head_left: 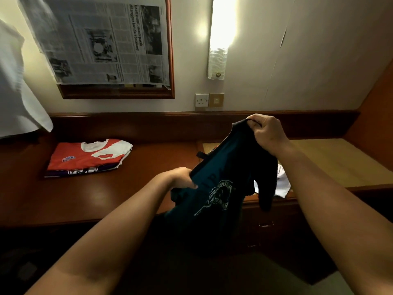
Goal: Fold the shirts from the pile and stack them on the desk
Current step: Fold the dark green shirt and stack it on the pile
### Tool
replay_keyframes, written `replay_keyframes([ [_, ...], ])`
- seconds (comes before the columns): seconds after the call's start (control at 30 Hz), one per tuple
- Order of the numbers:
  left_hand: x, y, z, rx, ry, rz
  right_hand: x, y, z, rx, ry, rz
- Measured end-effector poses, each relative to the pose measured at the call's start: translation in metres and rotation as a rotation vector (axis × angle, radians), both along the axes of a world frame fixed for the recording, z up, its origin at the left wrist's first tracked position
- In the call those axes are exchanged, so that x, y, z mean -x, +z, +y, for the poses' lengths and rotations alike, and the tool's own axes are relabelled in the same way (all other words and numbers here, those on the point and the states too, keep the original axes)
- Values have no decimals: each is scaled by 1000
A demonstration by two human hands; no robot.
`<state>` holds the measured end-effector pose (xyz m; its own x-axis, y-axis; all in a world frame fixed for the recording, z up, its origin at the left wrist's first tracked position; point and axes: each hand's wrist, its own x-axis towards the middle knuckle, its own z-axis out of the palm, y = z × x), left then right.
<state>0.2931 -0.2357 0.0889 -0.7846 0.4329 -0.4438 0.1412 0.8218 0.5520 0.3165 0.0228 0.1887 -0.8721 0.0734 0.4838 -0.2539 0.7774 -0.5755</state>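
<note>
**Dark shirt held up in both hands, much of it lost in shadow**

The right hand is gripping the top edge of the dark teal shirt, with the fingers curled tightly over the fabric. The left hand is pinching another edge lower and to the left of that grip; its fingertips are disappearing into the folds, so it is hard to see how many are holding. The shirt is hanging between the two grips, in the air over the front edge of the desk. Its pale printed emblem is showing below the left grip, but the letters are too dim to read, and the bottom of the shirt is melting into the darkness under the desk.

Behind the shirt, below the right grip, a white garment is peeking out, mostly covered. Well to the left of both grips, a folded stack is lying on the desk, a red and white shirt on top, only the edges of the ones under it visible.
</note>
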Motion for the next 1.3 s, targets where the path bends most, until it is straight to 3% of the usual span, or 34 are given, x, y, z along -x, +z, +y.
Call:
replay_keyframes([
  [0.1,4,-14,-12,152,150,257,-1,-9,4,-41,-11,18],
  [0.17,4,-17,-18,112,282,437,0,-20,7,-50,-50,25],
  [0.23,2,-18,-25,2,410,487,2,-32,10,-55,-91,-3],
  [0.33,-2,-16,-35,-213,544,363,2,-46,13,-47,-110,-57],
  [0.5,-9,-3,-40,-631,552,-16,2,-67,13,39,-126,-71],
  [0.53,-8,-2,-43,-607,535,25,2,-71,14,81,-122,-86],
  [0.63,-4,1,-50,-207,478,362,-1,-85,14,181,-123,-128],
  [0.7,-3,-2,-51,-84,529,529,-3,-91,13,196,-111,-148],
  [0.8,-2,-7,-48,-191,749,624,-5,-90,10,199,-76,-152],
  [0.9,0,-9,-45,-359,984,606,-8,-81,10,179,-11,-153],
  [1.03,-4,-7,-42,-478,1041,591,-10,-74,13,87,70,-244],
  [1.13,-8,-7,-44,-326,934,685,-10,-71,15,120,117,-347],
  [1.23,-4,-4,-55,19,808,884,-16,-66,24,258,329,-716],
  [1.3,-1,8,-55,-43,726,893,-15,-63,28,225,402,-878],
])
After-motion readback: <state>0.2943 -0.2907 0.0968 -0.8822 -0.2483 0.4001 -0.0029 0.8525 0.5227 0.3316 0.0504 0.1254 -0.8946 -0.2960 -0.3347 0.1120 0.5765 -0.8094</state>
